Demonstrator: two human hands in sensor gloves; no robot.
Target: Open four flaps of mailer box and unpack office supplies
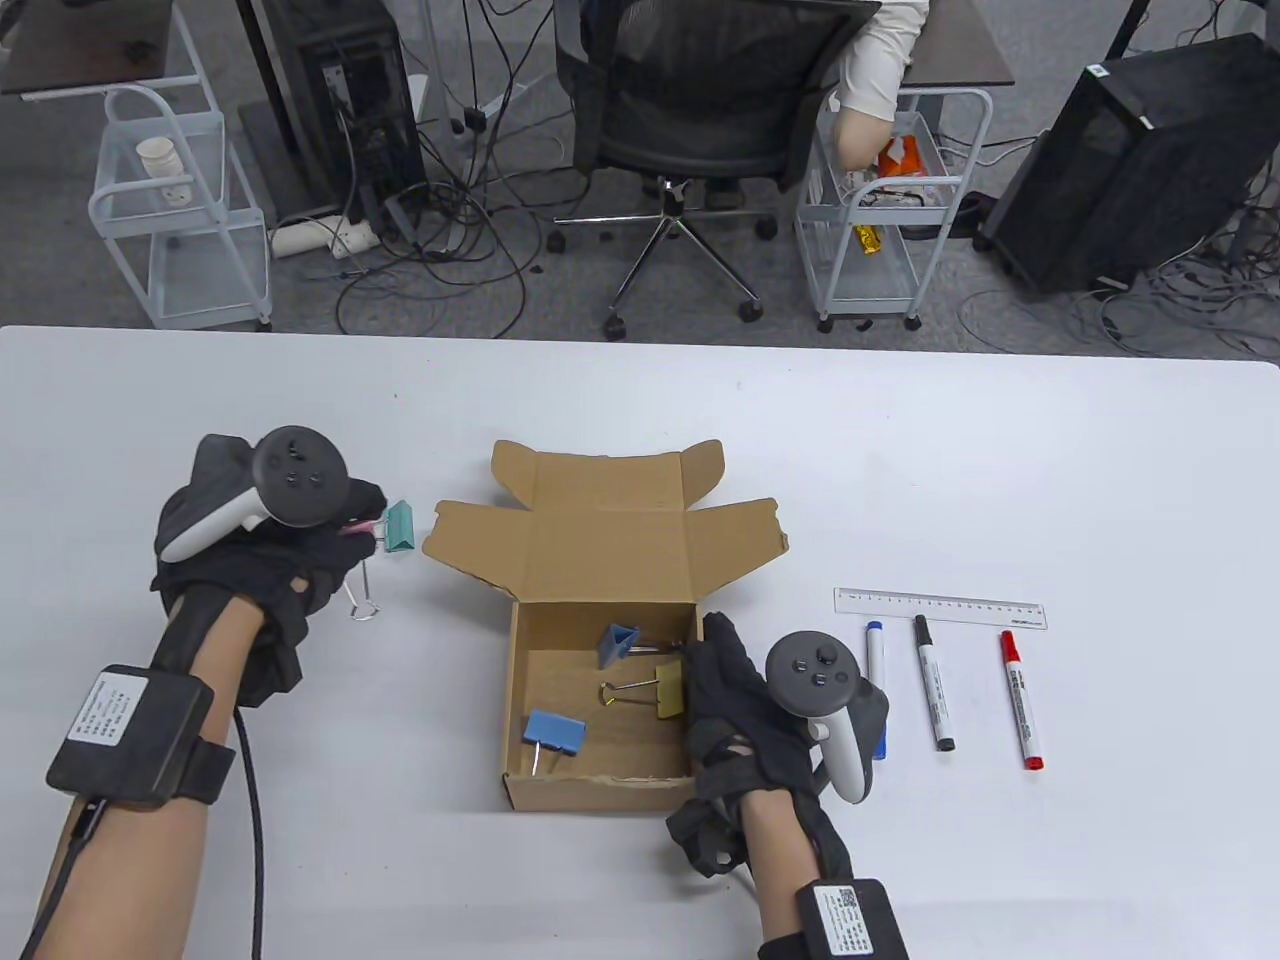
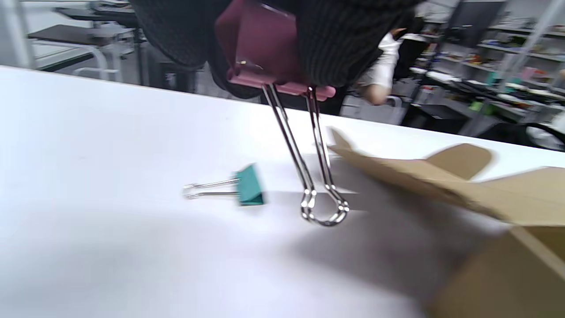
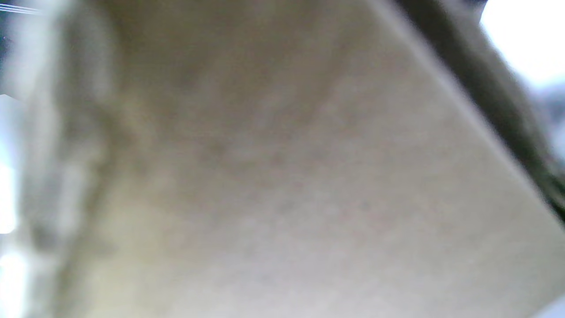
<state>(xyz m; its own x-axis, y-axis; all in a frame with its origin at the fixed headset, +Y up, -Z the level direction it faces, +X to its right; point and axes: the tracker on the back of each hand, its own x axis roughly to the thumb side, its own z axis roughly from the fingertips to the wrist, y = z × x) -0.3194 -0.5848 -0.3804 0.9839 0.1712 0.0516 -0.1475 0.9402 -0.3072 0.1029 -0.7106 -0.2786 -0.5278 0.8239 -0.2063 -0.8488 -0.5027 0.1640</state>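
Note:
The brown mailer box [image 1: 600, 790] stands open mid-table with its flaps [image 1: 600, 520] spread at the far side. Inside lie two blue binder clips [image 1: 553, 732] [image 1: 618, 645] and a yellow one [image 1: 668, 688]. My left hand [image 1: 365, 515] is left of the box and pinches a pink binder clip [image 2: 265, 57] above the table, its wire handles [image 2: 324, 212] hanging down. A teal binder clip [image 1: 401, 527] lies on the table just beyond it, also in the left wrist view [image 2: 249, 191]. My right hand [image 1: 705, 650] rests over the box's right wall beside the yellow clip; its fingers' grip is hidden.
A clear ruler [image 1: 940, 608], a blue marker [image 1: 875, 660], a black marker [image 1: 932, 682] and a red marker [image 1: 1020, 700] lie on the table right of the box. The right wrist view shows only blurred cardboard [image 3: 282, 176]. The box flap [image 2: 419, 176] lies close right of the hanging clip.

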